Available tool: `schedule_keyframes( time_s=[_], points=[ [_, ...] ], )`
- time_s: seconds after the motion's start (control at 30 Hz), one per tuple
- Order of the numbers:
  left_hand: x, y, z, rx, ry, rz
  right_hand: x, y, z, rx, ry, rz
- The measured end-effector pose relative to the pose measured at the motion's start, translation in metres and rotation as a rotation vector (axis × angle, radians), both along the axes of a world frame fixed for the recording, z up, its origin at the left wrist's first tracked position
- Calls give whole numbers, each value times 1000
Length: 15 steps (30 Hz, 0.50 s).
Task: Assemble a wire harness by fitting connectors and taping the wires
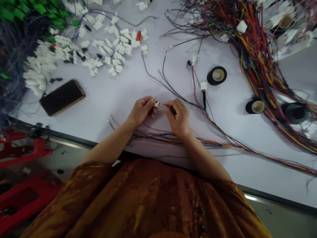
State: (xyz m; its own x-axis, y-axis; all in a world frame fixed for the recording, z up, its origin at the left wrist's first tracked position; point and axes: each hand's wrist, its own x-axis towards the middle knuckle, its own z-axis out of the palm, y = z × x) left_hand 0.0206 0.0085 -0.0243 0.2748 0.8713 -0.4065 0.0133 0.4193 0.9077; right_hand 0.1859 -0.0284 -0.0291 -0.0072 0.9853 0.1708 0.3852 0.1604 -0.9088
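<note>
My left hand pinches a small white connector housing between thumb and fingers. Just right of it, my right hand is closed in a pinch on a thin wire, whose end points at the housing. Whether the wire's tip touches the housing is too small to tell. Beneath both wrists runs a wire harness of red, black, yellow and blue strands. One branch carries a white connector with black wrapping below it, up and right of my right hand.
Loose white connectors lie scattered at the back left, with green connectors behind. A phone lies at left. Black tape rolls stand at right, near a thick wire bundle. Red stools or frames stand below the table's edge.
</note>
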Motion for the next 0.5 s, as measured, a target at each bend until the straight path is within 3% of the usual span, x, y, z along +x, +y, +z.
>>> schedule_keyframes(
  time_s=[0.13,0.23,0.43,0.5],
  points=[
    [0,0,1,21,-16,15,-2,-4,1,25,-106,78],
    [-1,0,1,42,-4,5,-1,-2,1,8,-57,72],
    [1,-4,2,125,90,-41,4,6,6,-312,195,84],
    [3,-7,2,178,129,-38,2,6,6,-342,206,67]
  ],
)
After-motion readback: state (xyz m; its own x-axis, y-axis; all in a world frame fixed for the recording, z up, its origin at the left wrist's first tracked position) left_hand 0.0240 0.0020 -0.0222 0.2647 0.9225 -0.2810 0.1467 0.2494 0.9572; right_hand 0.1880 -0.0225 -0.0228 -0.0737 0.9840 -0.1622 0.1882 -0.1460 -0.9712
